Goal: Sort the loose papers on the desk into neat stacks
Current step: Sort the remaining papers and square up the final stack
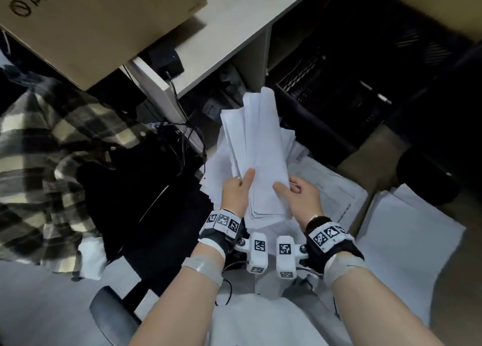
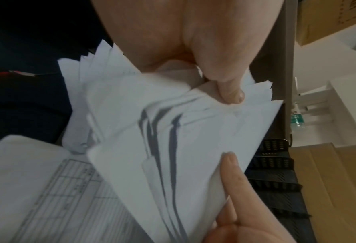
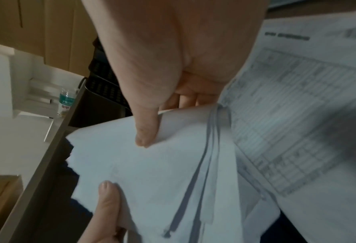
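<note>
Both hands are holding one uneven sheaf (image 1: 257, 147) of white papers above the person's lap, below the worktop (image 1: 234, 27) edge. Starting from the left: a plaid garment (image 1: 39, 150) is hanging beside a dark chair, and a cardboard box (image 1: 99, 19) is sitting on the worktop above it. The left hand (image 1: 236, 192) is clamping the sheaf's near left edge, thumb lying on top and fingers underneath. The right hand (image 1: 300, 197) is pinching the near right edge the same way, thumb on the top sheet. Under the sheaf, printed forms (image 1: 331, 189) are lying spread out, and further right another pile (image 1: 407, 241) of white sheets is resting low down.

Judging by the ragged, fanned corners, the step in hand is squaring this sheaf, and it is not yet neat. The next move is probably calling for a looser grip on both sides so the sheets can slide, then tapping an edge on something flat until the corners are lining up, before laying it down as a stack.
</note>
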Action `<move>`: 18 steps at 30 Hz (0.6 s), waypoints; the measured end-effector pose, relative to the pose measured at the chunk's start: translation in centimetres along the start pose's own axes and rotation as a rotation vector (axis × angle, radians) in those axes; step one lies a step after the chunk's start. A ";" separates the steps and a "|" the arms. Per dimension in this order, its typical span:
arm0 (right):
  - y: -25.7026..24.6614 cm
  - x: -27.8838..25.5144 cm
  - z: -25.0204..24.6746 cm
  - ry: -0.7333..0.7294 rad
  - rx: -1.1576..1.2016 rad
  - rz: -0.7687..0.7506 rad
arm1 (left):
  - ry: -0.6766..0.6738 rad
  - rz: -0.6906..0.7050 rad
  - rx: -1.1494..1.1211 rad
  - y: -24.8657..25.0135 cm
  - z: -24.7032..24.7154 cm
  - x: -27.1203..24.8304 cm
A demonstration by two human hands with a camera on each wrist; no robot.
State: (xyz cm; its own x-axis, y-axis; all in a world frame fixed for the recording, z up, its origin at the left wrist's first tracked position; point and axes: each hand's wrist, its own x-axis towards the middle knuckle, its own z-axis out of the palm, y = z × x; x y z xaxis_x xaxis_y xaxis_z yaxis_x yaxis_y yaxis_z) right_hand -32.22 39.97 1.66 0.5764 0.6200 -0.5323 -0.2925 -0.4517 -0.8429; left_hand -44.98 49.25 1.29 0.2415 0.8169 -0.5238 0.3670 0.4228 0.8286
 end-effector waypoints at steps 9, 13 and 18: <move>-2.0 -1.4 -6.7 -0.058 0.031 -0.035 | -0.094 0.119 -0.031 2.6 4.9 -4.1; -2.0 -1.9 -9.7 -0.107 0.167 0.009 | -0.086 0.151 -0.054 2.3 6.6 -5.9; -1.3 -3.1 -13.3 -0.152 0.143 0.013 | -0.097 0.174 -0.033 2.4 8.9 -8.9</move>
State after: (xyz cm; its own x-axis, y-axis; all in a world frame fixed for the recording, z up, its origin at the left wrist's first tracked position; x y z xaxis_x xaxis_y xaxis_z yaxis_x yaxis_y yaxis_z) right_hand -23.44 30.12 5.43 0.4529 0.7093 -0.5402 -0.4113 -0.3714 -0.8324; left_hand -38.24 39.49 6.20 0.3844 0.8380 -0.3874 0.2826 0.2927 0.9135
